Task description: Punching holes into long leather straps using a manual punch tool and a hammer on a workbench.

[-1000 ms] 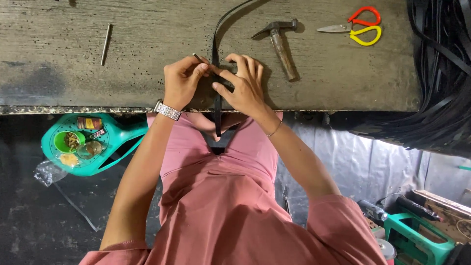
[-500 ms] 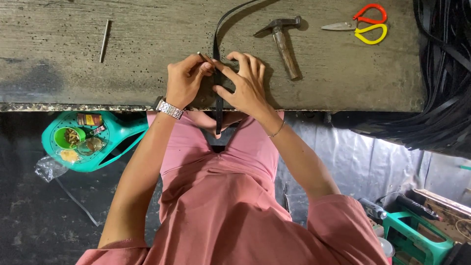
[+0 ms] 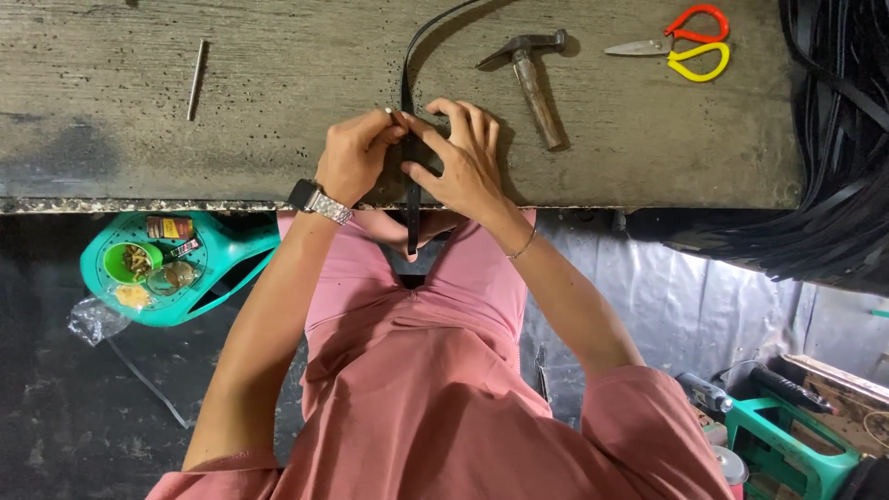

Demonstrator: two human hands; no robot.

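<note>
Left hand (image 3: 350,157) pinching a small metal punch (image 3: 393,115) against the black strap (image 3: 408,139), right hand (image 3: 460,162) fingers spread, pressing strap onto workbench (image 3: 278,93).

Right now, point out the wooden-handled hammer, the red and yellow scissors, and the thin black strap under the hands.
wooden-handled hammer (image 3: 537,88), head view, mid-handle.
red and yellow scissors (image 3: 696,61), head view, yellow loop.
thin black strap (image 3: 406,88), head view, stretch above the fingers.

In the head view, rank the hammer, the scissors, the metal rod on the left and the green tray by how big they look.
1. green tray, nearer the camera, so unsure
2. hammer
3. scissors, close to the hammer
4. metal rod, thinnest
</note>
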